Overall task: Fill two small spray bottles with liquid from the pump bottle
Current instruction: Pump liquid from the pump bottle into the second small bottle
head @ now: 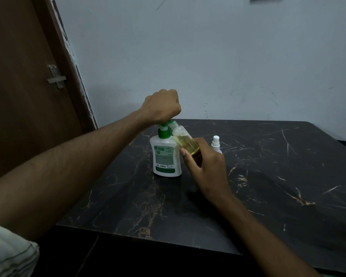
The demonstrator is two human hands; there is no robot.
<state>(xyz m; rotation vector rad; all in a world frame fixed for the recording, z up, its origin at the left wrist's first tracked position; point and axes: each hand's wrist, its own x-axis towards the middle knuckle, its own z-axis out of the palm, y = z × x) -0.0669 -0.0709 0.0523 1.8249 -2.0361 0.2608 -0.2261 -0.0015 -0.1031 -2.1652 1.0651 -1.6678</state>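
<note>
One white pump bottle, label unreadable; two spray bottles: right hand holds one, left hand fisted on the pump, the other stands on the worktop.

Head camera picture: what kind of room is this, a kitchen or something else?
Probably a plain room in a home, not clearly a kitchen. There is a dark marble-patterned table against a bare pale wall, and a brown wooden door with a metal latch.

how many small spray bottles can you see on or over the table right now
2. One clear spray bottle, part full of yellow liquid, is tilted in the right hand at the pump bottle's nozzle; one capped white spray bottle stands behind that hand.
</note>
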